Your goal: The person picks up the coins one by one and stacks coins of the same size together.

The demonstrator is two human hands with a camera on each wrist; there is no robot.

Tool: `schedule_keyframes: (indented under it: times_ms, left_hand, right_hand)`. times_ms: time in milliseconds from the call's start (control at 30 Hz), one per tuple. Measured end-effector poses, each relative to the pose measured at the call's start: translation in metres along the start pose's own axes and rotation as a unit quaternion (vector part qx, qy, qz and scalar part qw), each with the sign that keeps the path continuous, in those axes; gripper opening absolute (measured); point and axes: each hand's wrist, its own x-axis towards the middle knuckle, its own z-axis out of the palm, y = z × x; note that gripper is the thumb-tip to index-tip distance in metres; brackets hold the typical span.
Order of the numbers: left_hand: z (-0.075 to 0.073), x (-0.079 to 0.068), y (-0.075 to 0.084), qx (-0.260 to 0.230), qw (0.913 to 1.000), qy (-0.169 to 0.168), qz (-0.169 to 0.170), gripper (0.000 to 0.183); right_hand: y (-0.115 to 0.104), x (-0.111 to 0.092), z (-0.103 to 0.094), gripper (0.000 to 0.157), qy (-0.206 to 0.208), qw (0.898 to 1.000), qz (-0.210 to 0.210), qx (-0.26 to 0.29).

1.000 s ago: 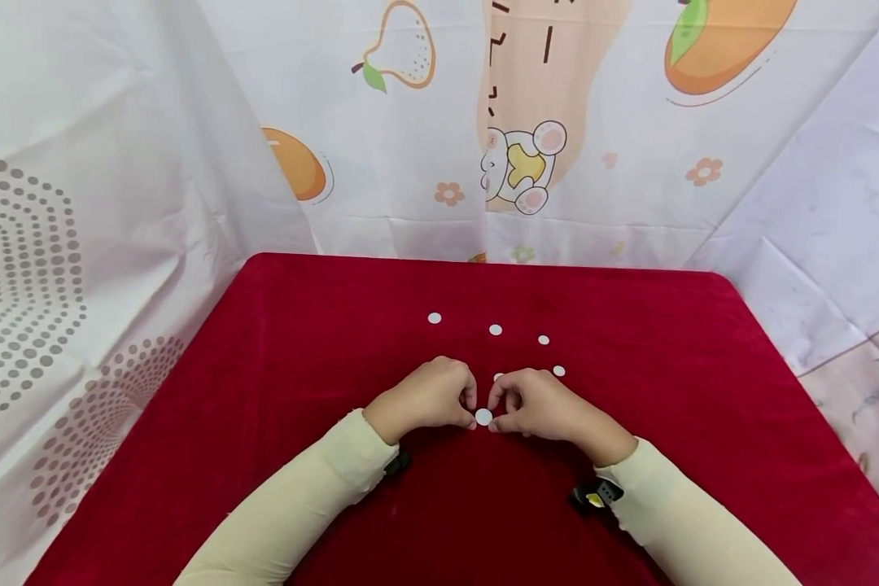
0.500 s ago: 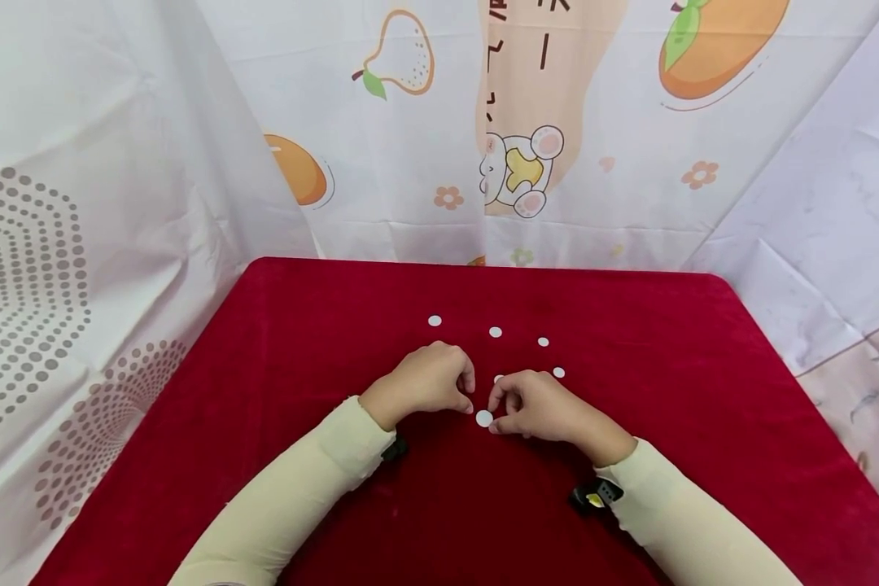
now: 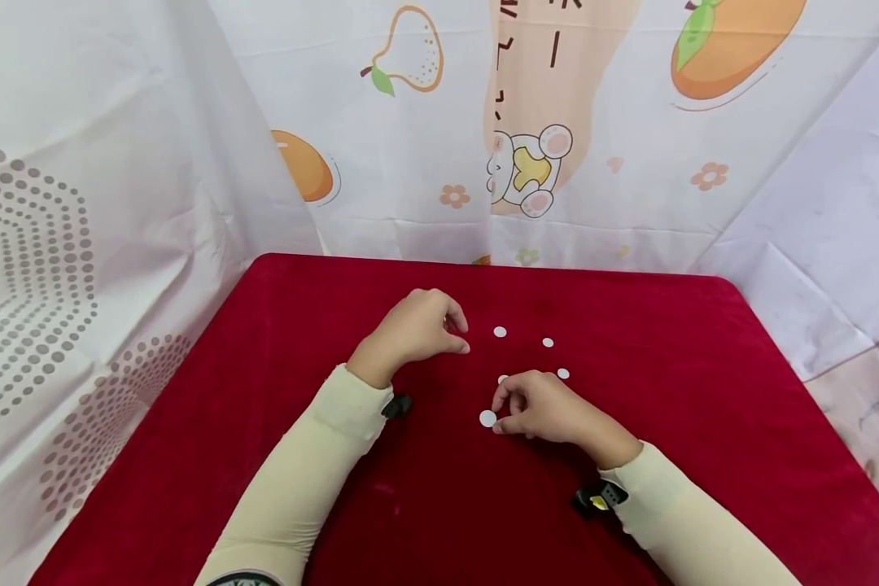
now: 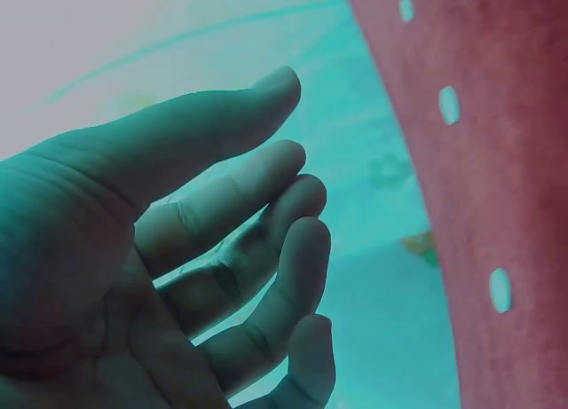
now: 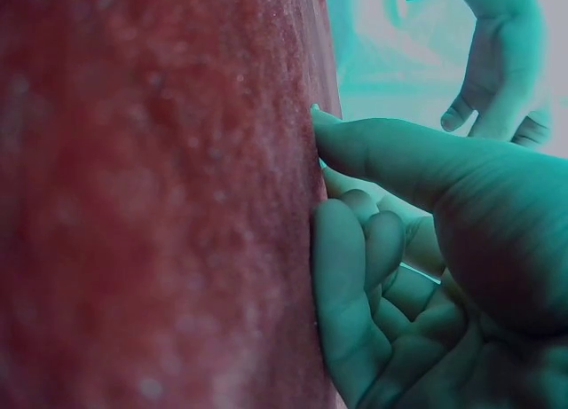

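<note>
- White curtains (image 3: 381,163) printed with fruit, flowers and a cartoon animal hang behind a table (image 3: 315,325) spread with red cloth in the head view.
- Also from the head, the left hand (image 3: 413,327) shows its thumb tip and fingertips apart, with nothing between them. It is nearest to one small white disc (image 3: 500,332), which lies just to its right.
- Farther right in the same view, the right hand (image 3: 545,407) has its thumb and index finger at the right edge of the nearest disc (image 3: 487,418), which lies flat on the cloth; whether they pinch it, I cannot tell. Two more discs (image 3: 562,373) lie beyond that hand, and another (image 3: 503,379) is partly covered by it.
- From the left wrist, the left palm shows, fingers loosely bent and thumb raised apart from them. White discs are spaced along the red cloth beyond, one cut off by the top edge.
- From the right wrist, the thumb tip meets the cloth and the other fingers curl close to it; the disc is barely discernible at the thumb. The left hand appears at upper right, well apart.
</note>
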Motion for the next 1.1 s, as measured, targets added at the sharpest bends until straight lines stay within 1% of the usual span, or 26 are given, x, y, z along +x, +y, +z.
schedule_keyframes:
  times_ms: [167, 367, 467, 633, 733, 833, 1100]
  left_hand:
    - [-0.013, 0.008, -0.006, -0.047, 0.9984, 0.030, -0.005, 0.018]
    - [-0.020, 0.013, -0.017, -0.099, 0.9934, 0.058, -0.011, 0.017]
    - [-0.021, 0.012, -0.024, -0.109, 0.9909, 0.076, -0.021, 0.017]
    - [-0.023, 0.014, -0.034, -0.108, 0.9880, 0.105, -0.037, 0.019]
    - [-0.023, 0.017, -0.039, -0.108, 0.9867, 0.114, -0.044, 0.019]
    - [-0.021, 0.020, -0.044, -0.109, 0.9860, 0.115, -0.053, 0.019]
    - [-0.006, 0.027, -0.060, -0.108, 0.9845, 0.108, -0.087, 0.023]
  right_hand:
    - [0.001, 0.001, 0.000, 0.020, -0.004, 1.000, -0.003, 0.002]
    - [0.002, -0.001, 0.000, 0.019, 0.002, 1.000, -0.008, 0.006]
    - [0.002, -0.001, 0.001, 0.020, 0.000, 1.000, -0.010, 0.008]
    - [0.002, 0.000, 0.000, 0.020, 0.001, 1.000, -0.009, 0.005]
    - [0.001, 0.001, 0.000, 0.020, 0.007, 1.000, -0.008, 0.004]
    - [0.001, 0.000, -0.001, 0.020, 0.006, 1.000, -0.005, 0.004]
    - [0.001, 0.000, 0.001, 0.020, 0.005, 1.000, -0.006, 0.000]
